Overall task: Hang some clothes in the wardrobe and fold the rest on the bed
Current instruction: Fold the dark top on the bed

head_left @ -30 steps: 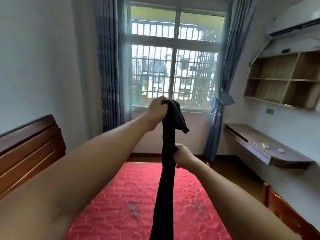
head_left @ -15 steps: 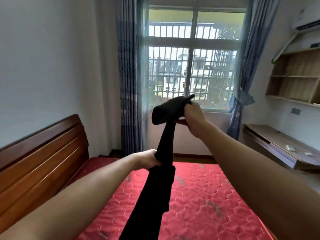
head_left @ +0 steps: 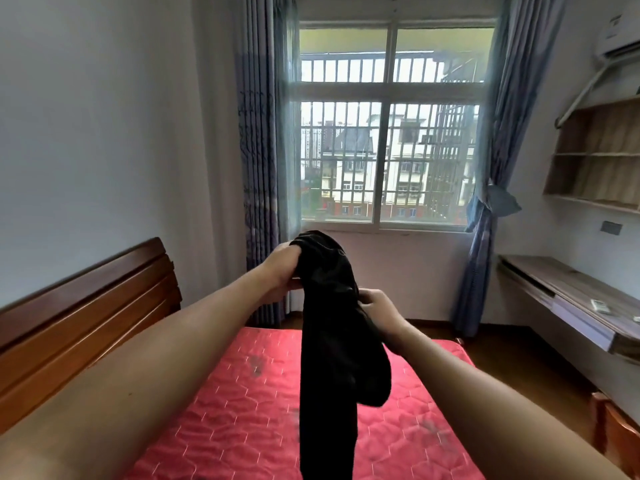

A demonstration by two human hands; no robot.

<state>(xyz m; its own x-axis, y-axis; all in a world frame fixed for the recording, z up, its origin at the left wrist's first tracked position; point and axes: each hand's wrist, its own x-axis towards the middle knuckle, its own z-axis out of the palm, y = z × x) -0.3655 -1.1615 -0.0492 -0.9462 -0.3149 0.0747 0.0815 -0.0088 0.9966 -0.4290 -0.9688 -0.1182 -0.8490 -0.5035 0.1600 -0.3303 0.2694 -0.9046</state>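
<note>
The left hand (head_left: 281,268) is curled tight round the bunched top end of a black garment (head_left: 327,344). The right hand (head_left: 379,311) is lower and just to its right, with fingers closed on the garment's side edge. Below the hands the cloth is hung long and narrow, kinda rumpled, with a loose fold bulged out under the right hand. It's all held up over the red bed (head_left: 239,393).
</note>
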